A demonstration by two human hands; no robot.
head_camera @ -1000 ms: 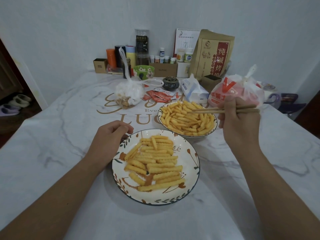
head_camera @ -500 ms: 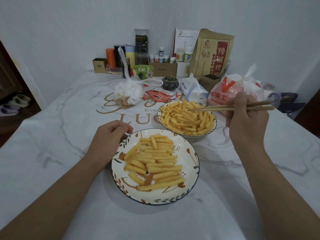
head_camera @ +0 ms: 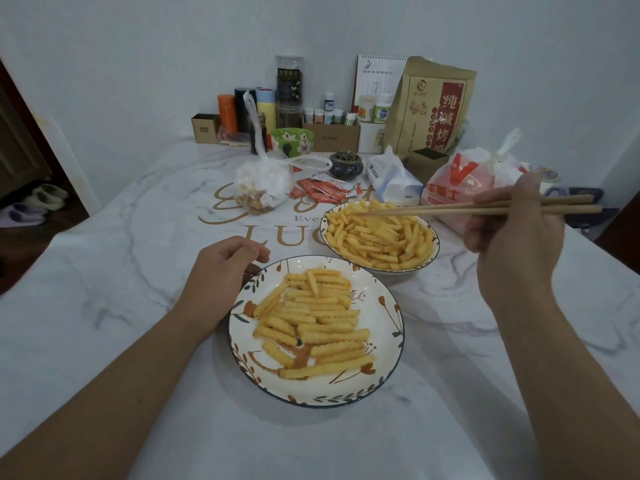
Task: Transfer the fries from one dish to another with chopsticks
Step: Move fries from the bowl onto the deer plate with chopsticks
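Table (head_camera: 104, 341): white marbled top with gold lettering near its middle; it carries everything below.
Slippers (head_camera: 34, 202): on the floor beyond the table's left edge.
Left hand (head_camera: 221, 271): rests on the table at the near plate's left rim, fingers curled loosely inward, holding nothing.
Clear bag (head_camera: 263, 185): knotted, with food scraps inside, toward the far middle of the table.
Far-edge clutter: a small cardboard box (head_camera: 205, 128), an orange cylinder (head_camera: 227, 112), a tall dark jar (head_camera: 289, 91), a green bowl (head_camera: 292, 140) and small bottles in a carton stand along the far edge by the wall.
Near plate (head_camera: 381, 375): white with leaf and flower print, near the middle of the table; crinkle-cut fries (head_camera: 318, 323) lie in rough rows on it.
Sauce packets (head_camera: 325, 188): red, scattered just behind the far dish.
Far dish (head_camera: 429, 261): just beyond the near plate to its right, heaped with a second pile of fries (head_camera: 381, 237).
Chopsticks (head_camera: 433, 210): a wooden pair lying almost level, tips close together over the far dish's back left part; whether they touch a fry cannot be told.
Brown paper bag (head_camera: 433, 105): upright at the far edge, red label with Chinese characters.
Red-and-white bag (head_camera: 460, 181): behind the far dish, toward the right edge.
Right hand (head_camera: 519, 230): raised right of the far dish, fingers and thumb curled round the chopsticks, pinching them near their back ends.
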